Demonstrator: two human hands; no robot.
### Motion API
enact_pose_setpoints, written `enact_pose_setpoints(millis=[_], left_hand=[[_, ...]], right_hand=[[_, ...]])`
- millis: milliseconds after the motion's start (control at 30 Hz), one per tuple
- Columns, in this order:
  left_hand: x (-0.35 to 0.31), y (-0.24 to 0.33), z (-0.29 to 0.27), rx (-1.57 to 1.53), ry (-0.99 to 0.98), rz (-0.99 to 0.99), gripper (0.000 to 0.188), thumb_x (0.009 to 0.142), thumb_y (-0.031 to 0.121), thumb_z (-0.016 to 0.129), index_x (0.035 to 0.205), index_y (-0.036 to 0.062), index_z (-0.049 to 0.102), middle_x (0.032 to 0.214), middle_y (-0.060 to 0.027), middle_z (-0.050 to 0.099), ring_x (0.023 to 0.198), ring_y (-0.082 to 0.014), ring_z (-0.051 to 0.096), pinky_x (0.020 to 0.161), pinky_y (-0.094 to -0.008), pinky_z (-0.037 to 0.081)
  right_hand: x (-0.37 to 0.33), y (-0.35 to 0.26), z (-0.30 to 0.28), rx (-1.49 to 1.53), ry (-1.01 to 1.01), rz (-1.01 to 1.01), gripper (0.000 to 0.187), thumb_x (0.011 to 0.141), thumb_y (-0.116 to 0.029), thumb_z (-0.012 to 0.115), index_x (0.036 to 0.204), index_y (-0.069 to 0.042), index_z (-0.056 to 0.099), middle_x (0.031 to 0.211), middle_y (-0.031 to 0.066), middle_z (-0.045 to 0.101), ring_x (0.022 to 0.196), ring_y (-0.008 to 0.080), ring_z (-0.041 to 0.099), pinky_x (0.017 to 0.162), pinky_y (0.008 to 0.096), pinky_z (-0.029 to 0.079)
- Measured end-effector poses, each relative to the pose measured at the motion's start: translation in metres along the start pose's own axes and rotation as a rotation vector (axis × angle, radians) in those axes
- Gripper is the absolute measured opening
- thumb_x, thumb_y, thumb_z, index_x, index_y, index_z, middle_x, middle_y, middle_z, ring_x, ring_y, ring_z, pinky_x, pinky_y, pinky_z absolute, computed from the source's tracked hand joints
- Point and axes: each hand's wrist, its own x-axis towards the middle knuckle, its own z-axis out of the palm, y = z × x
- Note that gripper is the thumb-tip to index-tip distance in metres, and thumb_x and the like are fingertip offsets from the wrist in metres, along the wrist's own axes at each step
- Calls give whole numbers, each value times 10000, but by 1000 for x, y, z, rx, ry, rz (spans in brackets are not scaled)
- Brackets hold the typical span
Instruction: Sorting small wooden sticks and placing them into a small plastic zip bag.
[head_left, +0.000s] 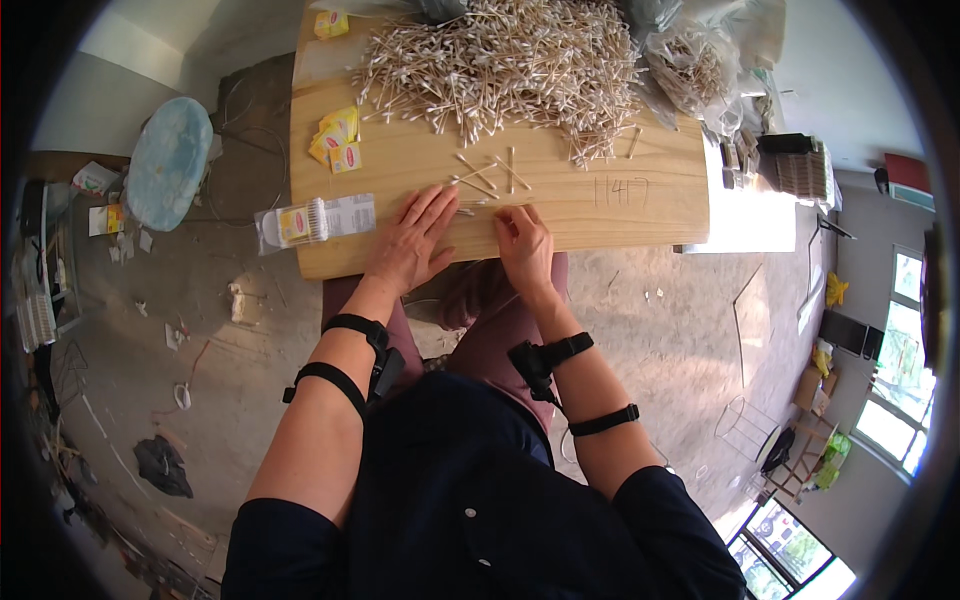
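My left hand (pixel 410 243) lies flat, fingers spread, on the near part of a wooden table (pixel 620 215), its fingertips beside a few loose cotton swabs (pixel 488 175). My right hand (pixel 523 243) rests just to its right with fingers curled; its fingertips pinch a small bunch of swabs (pixel 492 207) against the wood. A big heap of cotton swabs (pixel 505 60) covers the far half of the table.
A clear packet of swabs (pixel 312 220) lies at the table's near left corner, and small yellow labels (pixel 337 138) lie farther up the left side. A bag of swabs (pixel 690 70) sits far right. A pale blue stool (pixel 167 162) stands on the littered floor to the left.
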Motion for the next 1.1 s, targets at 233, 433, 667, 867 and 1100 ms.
enact_pose_setpoints(millis=[233,433,667,867,1100], left_hand=[[0,-1,2,-51,19,1,723,874,340,630,1478,46,364,1589,-54,270,1474,-234,218,1218,-404,191],[-1,-1,2,37,-20,6,700,906,418,573,1472,52,385,1584,-53,282,1474,-223,213,1223,-400,169],[0,-1,3,47,-31,7,701,904,422,574,1469,52,387,1589,-50,272,1473,-234,214,1227,-404,153],[-1,-1,3,48,-37,-1,708,895,415,589,1477,69,381,1599,-39,254,1482,-241,192,1232,-421,135],[-2,0,3,-31,-13,-13,769,842,343,660,1505,112,347,1597,-10,263,1483,-264,196,1232,-471,127]], right_hand=[[13,-10,8,-26,36,-137,98,851,-96,657,943,-77,687,933,102,639,791,329,658,684,408,524],[12,-12,16,-3,-120,-199,98,837,-145,683,919,-92,689,914,80,636,806,331,655,686,415,527],[39,-12,18,-104,74,-55,70,834,-115,669,900,-94,678,933,82,630,890,335,637,717,439,524],[28,-12,21,-116,-53,-139,42,845,-107,648,880,-94,667,922,84,625,843,325,647,693,426,531],[33,-27,17,-118,32,-263,62,851,-120,629,889,-71,632,1014,98,587,915,311,631,694,423,535]])
